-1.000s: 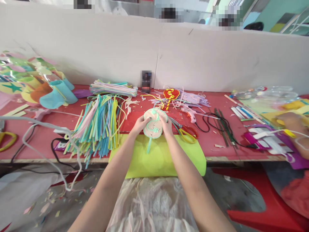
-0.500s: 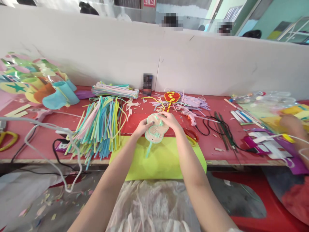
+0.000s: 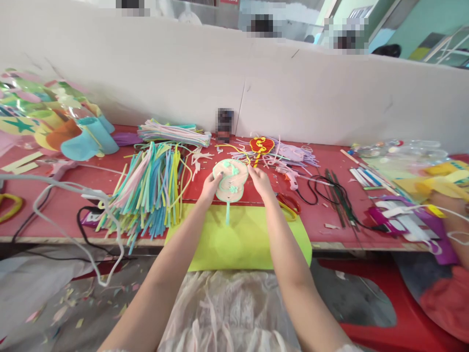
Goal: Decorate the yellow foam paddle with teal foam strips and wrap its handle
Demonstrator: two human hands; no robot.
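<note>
A gourd-shaped craft fan (image 3: 224,185), pale pink with mint-green trim, raised green decorations and a green handle pointing down toward me, is held upright over the table. My left hand (image 3: 211,187) grips its left edge, thumb on the front. At the upper right edge, my right hand (image 3: 259,180) has its fingers pinched on the rim. Below lies a yellow-green sheet (image 3: 234,244) over the table's front edge. Behind my right hand rests a red and yellow fan-shaped piece (image 3: 261,145) with a twisted stick.
Bundles of pastel pipe cleaners (image 3: 146,190) lie to the left. A pink glue gun (image 3: 288,178) and scissors (image 3: 289,205) are at the right, near a black cable (image 3: 322,195). A co-worker's arm (image 3: 449,210) reaches in at far right. A white partition (image 3: 164,73) stands behind.
The fan has turned more upright and shifted slightly left, its handle now pointing straight down. My right hand has slid from its top face to the right rim.
</note>
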